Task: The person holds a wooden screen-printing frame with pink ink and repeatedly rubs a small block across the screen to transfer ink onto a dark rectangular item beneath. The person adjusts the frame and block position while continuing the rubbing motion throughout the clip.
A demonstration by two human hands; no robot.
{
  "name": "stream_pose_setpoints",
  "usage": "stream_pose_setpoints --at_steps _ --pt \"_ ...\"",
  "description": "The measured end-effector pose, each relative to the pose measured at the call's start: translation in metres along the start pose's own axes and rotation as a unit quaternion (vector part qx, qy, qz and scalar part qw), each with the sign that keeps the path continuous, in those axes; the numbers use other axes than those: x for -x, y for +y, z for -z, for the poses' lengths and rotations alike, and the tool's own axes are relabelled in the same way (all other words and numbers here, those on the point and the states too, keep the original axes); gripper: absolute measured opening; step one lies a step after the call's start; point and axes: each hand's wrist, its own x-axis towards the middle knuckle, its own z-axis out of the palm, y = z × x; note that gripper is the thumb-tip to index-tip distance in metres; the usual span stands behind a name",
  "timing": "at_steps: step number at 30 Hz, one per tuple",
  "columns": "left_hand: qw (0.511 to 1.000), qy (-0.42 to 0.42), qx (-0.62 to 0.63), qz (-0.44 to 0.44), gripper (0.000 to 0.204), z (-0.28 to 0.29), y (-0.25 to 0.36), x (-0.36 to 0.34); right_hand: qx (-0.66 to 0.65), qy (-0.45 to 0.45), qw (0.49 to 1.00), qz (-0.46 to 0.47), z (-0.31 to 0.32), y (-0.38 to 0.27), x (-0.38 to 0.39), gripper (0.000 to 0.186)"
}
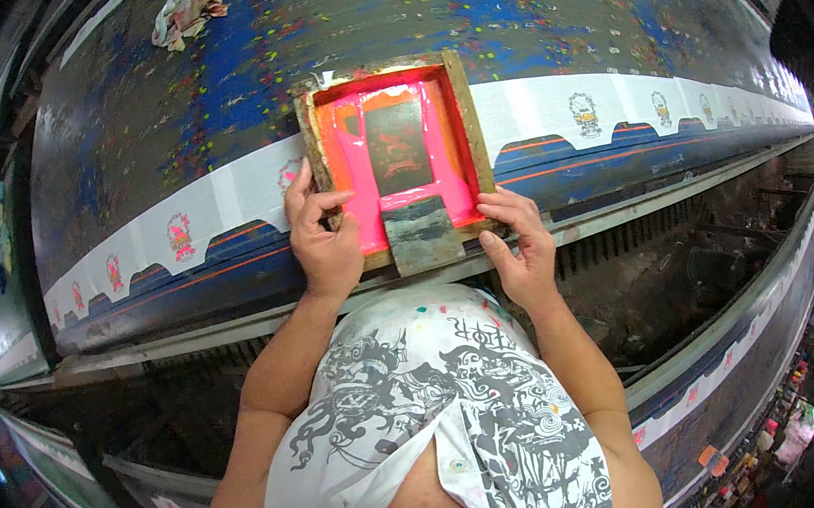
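Note:
A wooden screen-printing frame (467,122) sits over the near edge of the long table, tilted a little to the left. Bright pink ink (366,195) covers much of its mesh, around a darker rectangle in the middle. Inside, at the near end, a flat squeegee (424,236) leans across the rim toward me. My left hand (326,246) is closed on the frame's near left side, fingers over the edge. On the opposite side my right hand (523,251) pinches the near right corner. Whether the frame touches the cloth below cannot be seen.
White cut cloth pieces (531,108) run along the table (285,3); those at left carry pink prints (180,236), those at right dark and yellowish ones (584,115). A stained rag (189,17) lies far left. Behind a metal rail, another printing table (729,397) stands at right.

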Motion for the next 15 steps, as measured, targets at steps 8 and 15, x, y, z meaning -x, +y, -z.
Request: stream_pose_setpoints --at_steps 8,15 --pt "0.991 0.003 0.097 0.09 0.026 -0.084 0.017 0.013 0.012 -0.008 1.0 0.028 0.083 0.043 -0.014 0.036" --pt "0.982 0.015 0.125 0.141 0.028 -0.084 0.015 0.018 0.057 -0.082 0.983 0.156 0.1 0.032 -0.036 0.033"
